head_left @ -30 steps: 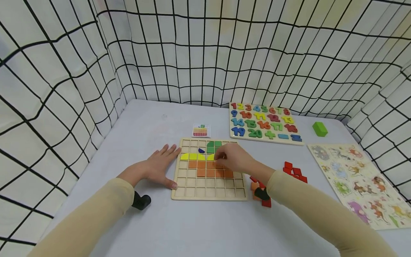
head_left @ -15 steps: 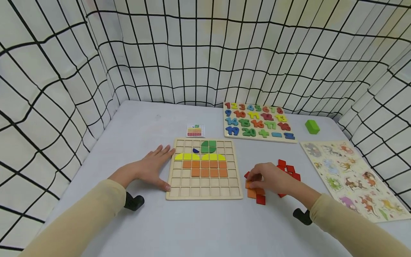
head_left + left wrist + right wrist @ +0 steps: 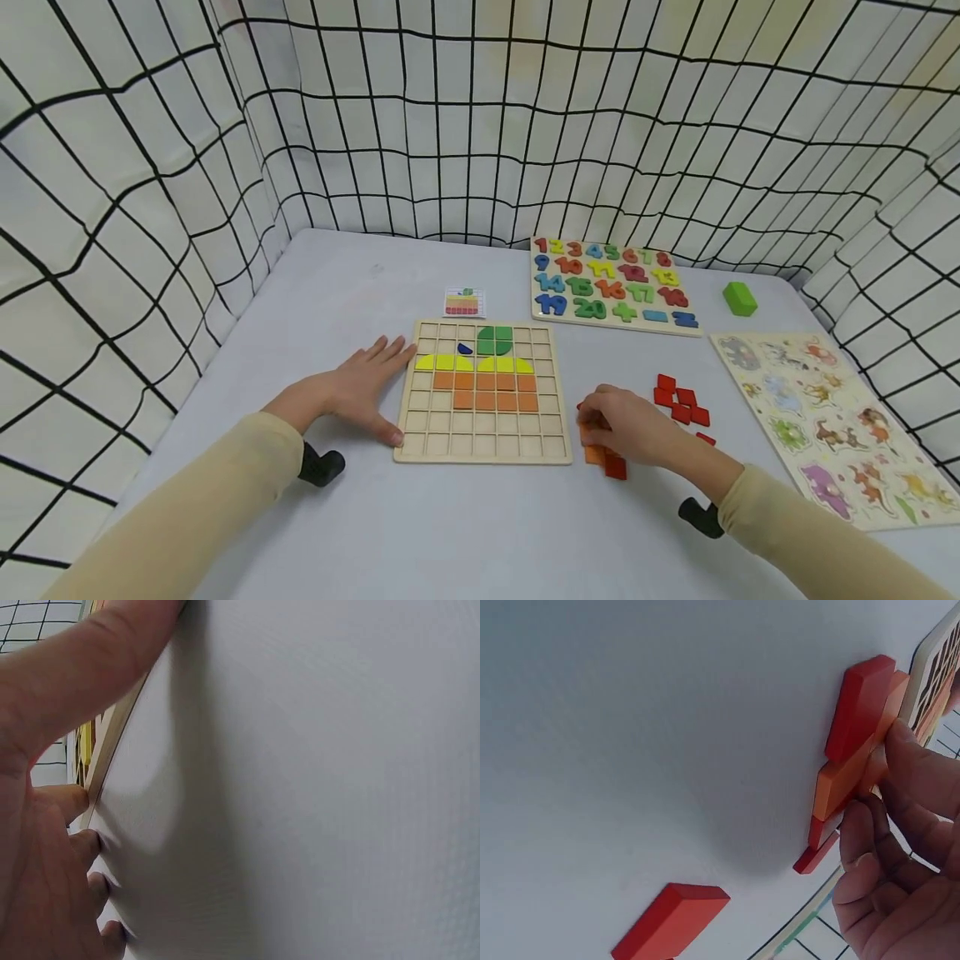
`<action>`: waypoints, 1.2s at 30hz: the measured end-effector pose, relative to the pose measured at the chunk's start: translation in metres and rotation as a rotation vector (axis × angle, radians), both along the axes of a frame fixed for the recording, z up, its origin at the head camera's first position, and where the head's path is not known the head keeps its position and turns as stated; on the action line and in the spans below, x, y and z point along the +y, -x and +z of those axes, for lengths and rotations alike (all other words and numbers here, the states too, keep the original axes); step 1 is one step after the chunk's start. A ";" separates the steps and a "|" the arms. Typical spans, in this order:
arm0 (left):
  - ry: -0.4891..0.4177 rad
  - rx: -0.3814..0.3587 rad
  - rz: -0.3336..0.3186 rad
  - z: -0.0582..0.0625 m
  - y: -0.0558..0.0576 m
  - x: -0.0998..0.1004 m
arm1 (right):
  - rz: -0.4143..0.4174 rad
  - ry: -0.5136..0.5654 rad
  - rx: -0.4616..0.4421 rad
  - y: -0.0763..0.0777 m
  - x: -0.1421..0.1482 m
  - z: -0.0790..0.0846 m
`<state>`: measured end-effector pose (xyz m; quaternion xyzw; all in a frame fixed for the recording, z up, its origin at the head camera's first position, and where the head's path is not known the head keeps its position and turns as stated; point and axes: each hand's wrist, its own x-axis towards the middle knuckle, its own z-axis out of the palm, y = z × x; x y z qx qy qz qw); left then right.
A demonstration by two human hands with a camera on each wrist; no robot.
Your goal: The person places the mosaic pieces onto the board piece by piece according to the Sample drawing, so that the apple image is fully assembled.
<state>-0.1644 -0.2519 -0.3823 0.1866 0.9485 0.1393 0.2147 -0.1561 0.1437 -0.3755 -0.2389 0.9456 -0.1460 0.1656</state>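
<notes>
A wooden grid board lies flat, holding green, blue, yellow and orange pieces in its upper cells. My left hand rests spread at its left edge, thumb and fingertips touching the rim; the left wrist view shows the thumb along that edge. To the right of the board, my right hand is over a small pile of orange and red square tiles. In the right wrist view its thumb and fingers pinch an orange tile, partly hidden. Beside it lie another orange tile and a red tile.
Several loose red tiles lie right of the hand. Behind the board is a picture card. A number puzzle, a green block and an animal puzzle stand farther out. Black netting surrounds the table.
My right hand has moved from the board to the tile pile on the right, leaving orange pieces in view in the grid. The left hand stays at the board's edge.
</notes>
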 end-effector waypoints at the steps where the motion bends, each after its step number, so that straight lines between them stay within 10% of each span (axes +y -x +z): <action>1: 0.008 0.000 -0.002 0.001 0.001 0.000 | -0.003 0.012 -0.008 0.000 0.000 -0.001; 10: 0.024 -0.006 0.003 0.004 0.002 0.001 | 0.025 0.123 -0.032 0.011 -0.010 0.014; 21: 0.019 -0.015 0.012 0.004 0.001 -0.001 | 0.125 0.254 -0.041 0.039 -0.094 0.017; 36: -0.002 -0.037 0.008 0.003 -0.002 -0.001 | 0.151 0.211 -0.087 0.044 -0.174 0.011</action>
